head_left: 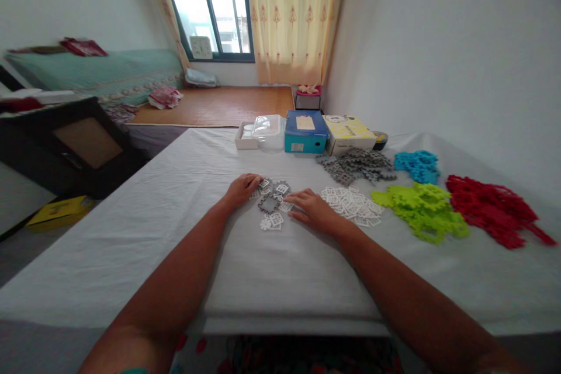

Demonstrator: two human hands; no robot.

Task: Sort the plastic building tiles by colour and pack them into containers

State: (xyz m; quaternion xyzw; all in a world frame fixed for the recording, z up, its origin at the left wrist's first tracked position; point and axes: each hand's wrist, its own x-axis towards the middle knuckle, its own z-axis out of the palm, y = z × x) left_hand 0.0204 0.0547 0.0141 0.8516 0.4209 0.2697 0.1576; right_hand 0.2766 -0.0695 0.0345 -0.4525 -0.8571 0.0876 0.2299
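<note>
My left hand (244, 190) rests at the left of a small cluster on the cloth, fingers bent together at the edge of a white square plastic piece (263, 183). My right hand (313, 210) lies opposite, fingers stretched out and thumb apart, its fingertips beside another white piece (286, 206). Between the hands sits a grey square frame with toothed edges (269, 204). More white squares (281, 189) lie on grey pieces behind it. Closer to me are a white flower-shaped piece (265, 224) and white square frames (276, 220).
Right of my hands lie heaps of white pieces (353, 205), grey pieces (357, 165), blue pieces (417, 165), lime pieces (423, 210) and red pieces (491, 210). Along the far table edge stand a clear plastic tub (268, 134), a blue box (305, 134) and a yellow-white box (349, 135).
</note>
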